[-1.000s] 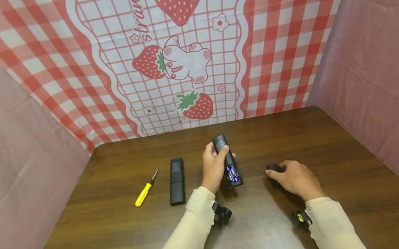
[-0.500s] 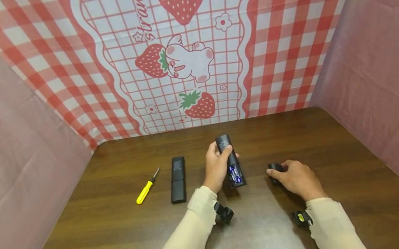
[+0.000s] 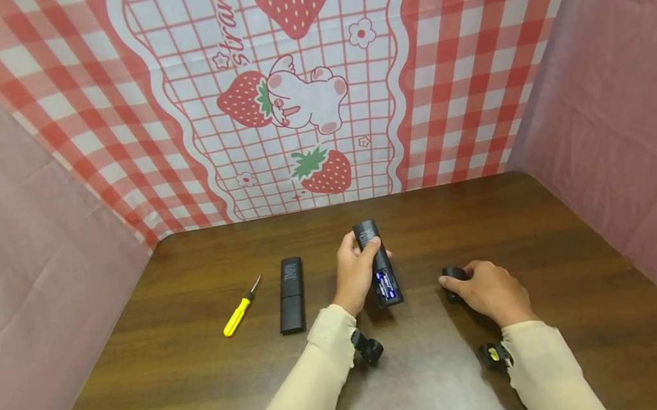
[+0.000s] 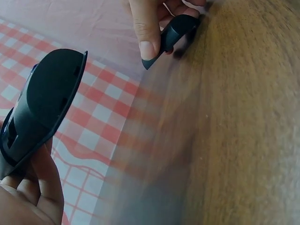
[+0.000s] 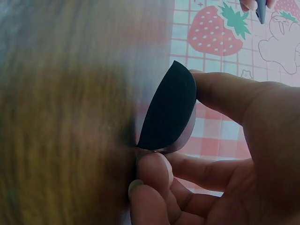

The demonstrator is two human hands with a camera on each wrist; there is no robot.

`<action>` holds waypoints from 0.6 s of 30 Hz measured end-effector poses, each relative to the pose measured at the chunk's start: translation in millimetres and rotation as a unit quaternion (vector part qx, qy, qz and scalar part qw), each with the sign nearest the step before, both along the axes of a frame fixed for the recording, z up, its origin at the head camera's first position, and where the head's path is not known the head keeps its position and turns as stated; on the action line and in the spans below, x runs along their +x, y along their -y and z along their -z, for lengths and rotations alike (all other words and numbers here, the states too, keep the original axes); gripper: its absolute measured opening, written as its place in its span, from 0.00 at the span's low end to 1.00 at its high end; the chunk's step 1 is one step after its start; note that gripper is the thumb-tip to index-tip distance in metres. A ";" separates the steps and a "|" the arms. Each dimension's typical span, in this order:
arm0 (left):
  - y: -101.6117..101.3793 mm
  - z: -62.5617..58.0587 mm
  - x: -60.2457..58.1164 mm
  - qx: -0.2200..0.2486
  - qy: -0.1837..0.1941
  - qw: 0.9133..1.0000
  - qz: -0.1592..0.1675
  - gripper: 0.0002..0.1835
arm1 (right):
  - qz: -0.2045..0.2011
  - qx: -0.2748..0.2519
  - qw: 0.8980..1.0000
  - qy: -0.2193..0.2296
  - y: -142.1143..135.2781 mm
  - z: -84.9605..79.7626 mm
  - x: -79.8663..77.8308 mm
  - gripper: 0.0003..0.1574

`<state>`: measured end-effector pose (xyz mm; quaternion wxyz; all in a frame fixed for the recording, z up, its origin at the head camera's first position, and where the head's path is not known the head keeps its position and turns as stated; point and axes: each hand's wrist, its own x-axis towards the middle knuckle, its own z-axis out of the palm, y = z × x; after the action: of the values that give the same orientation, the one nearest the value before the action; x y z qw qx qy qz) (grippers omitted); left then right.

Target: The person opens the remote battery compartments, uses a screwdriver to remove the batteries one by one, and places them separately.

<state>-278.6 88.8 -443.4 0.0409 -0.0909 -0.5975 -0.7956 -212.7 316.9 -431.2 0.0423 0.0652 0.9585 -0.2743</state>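
Observation:
In the head view my left hand [image 3: 353, 272] grips a black remote control [image 3: 382, 261] above the table, back side up, thumb across it. Its battery compartment is uncovered at the near end, showing blue-and-white batteries [image 3: 385, 285]. To the right, my right hand [image 3: 495, 294] pinches a small black battery cover [image 3: 454, 274] between thumb and fingers, low over the table. The right wrist view shows the curved end of this cover [image 5: 168, 110], its lower edge at or close to the tabletop. Remote and cover are apart.
Left of my left hand, a second black remote control [image 3: 292, 295] lies back side up with its cover on. Beyond it lies a yellow-handled screwdriver [image 3: 238, 314]. A checked strawberry cloth [image 3: 461, 99] hangs behind the wooden table [image 3: 177, 360]; pink cloth [image 3: 613, 124] hangs at both sides.
The left hand and its remote have shifted very slightly to the right. The right hand keeps its hold on the battery cover in almost the same spot.

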 end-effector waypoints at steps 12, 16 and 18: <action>1.9 -2.9 -0.9 -0.005 -0.007 1.000 -0.006 0.17 | 0.011 0.017 1.000 0.004 1.2 -2.4 2.8 0.58; 1.6 -3.0 -0.3 -0.011 -0.006 1.000 -0.007 0.18 | 0.014 0.028 1.000 0.004 0.9 -2.7 2.0 0.57; 1.6 -2.9 0.3 -0.011 -0.007 1.000 -0.007 0.18 | 0.014 0.032 0.999 0.006 0.5 -2.8 1.4 0.57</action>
<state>-278.3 87.3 -440.5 0.0498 -0.0927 -0.6064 -0.7882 -211.2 316.4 -428.4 0.0417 0.0811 0.9656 -0.2436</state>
